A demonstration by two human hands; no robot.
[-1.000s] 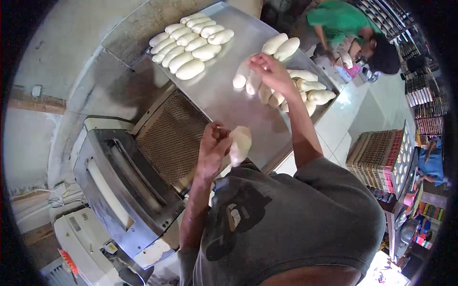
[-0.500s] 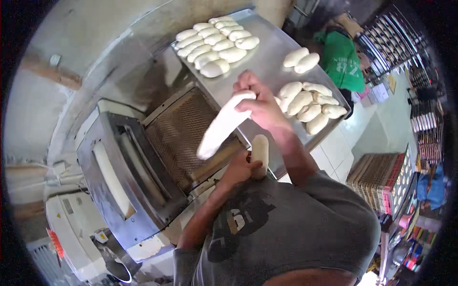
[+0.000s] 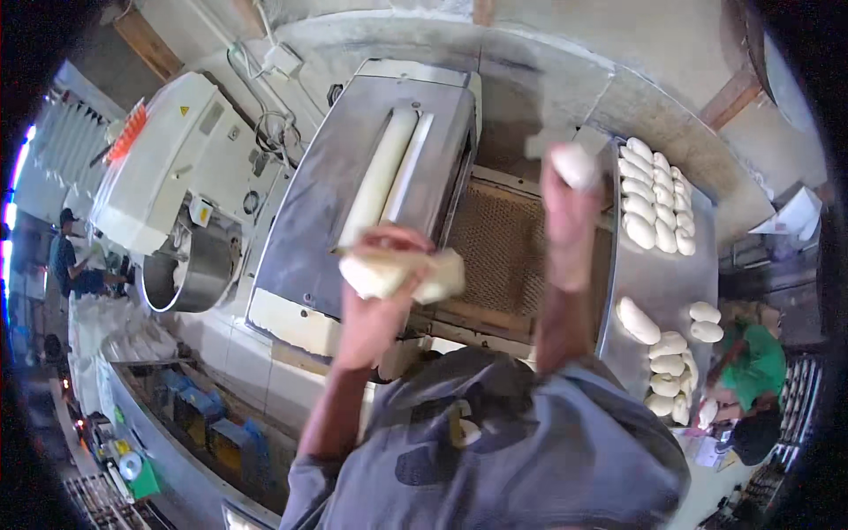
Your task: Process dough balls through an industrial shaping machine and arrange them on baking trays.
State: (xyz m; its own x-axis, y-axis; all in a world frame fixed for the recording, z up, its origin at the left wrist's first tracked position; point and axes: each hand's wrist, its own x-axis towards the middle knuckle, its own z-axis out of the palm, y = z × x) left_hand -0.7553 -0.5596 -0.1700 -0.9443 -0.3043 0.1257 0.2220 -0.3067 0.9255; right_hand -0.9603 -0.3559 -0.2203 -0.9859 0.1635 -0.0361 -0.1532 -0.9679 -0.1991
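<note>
Over the front of a metal roller machine (image 3: 331,212), my left hand (image 3: 380,309) is closed round a pale dough piece (image 3: 442,276). The dough sticks out on both sides of the fingers. To the right, my right hand (image 3: 570,216) is raised, smeared by motion, and grips another dough piece (image 3: 576,165) whose rounded end shows above it. Beneath and between the hands is the machine's ridged brown bed (image 3: 495,234). A long pale roller (image 3: 384,172) shows in the slot of the machine's top.
At the right, a metal table (image 3: 632,274) carries rows of dough pieces (image 3: 638,199) and a looser group (image 3: 667,364). A person in green (image 3: 751,362) is beyond it. A mixer with a steel bowl (image 3: 208,278) stands left. A metal-edged bin (image 3: 177,433) is lower left.
My view has swung left toward the machine. My left hand has moved up over the machine's front with its dough. My right hand is now farther right, and its dough points upward.
</note>
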